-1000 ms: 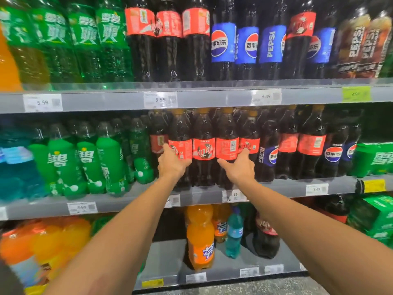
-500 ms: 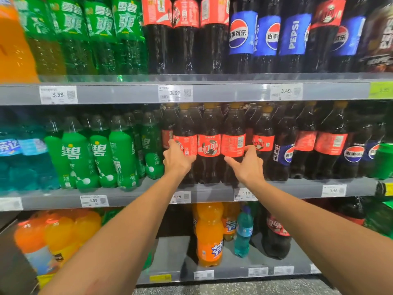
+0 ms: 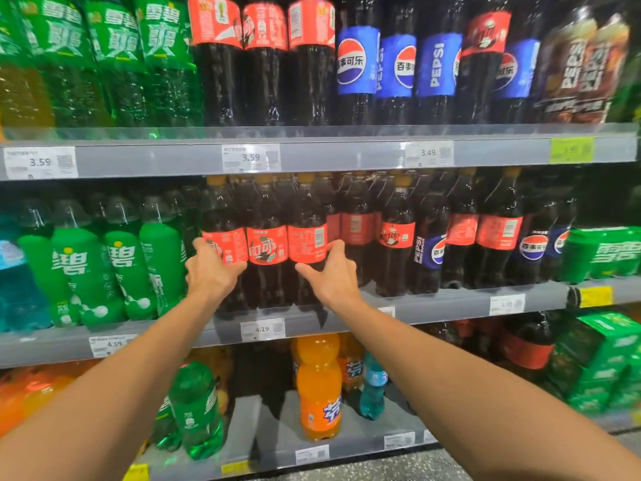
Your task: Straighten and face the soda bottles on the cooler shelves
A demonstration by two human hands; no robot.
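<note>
Flanking three red-label cola bottles (image 3: 267,251): left hand (image 3: 211,276), right hand (image 3: 333,276).

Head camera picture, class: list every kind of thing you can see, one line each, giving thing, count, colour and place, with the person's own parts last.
Large green bottles: at least three, green, top shelf left.
Large cola bottles: three in front, dark with red labels, top shelf centre.
Large blue-label bottles: at least three, top shelf right.
Small cola bottles: three in front, red labels, middle shelf centre.
Small green bottles: several, middle shelf left.
Orange bottle: one in front, bottom shelf.
Price tags: several, mostly white, shelf edges.
Left hand: on the leftmost small cola bottle.
Right hand: on the rightmost.
</note>
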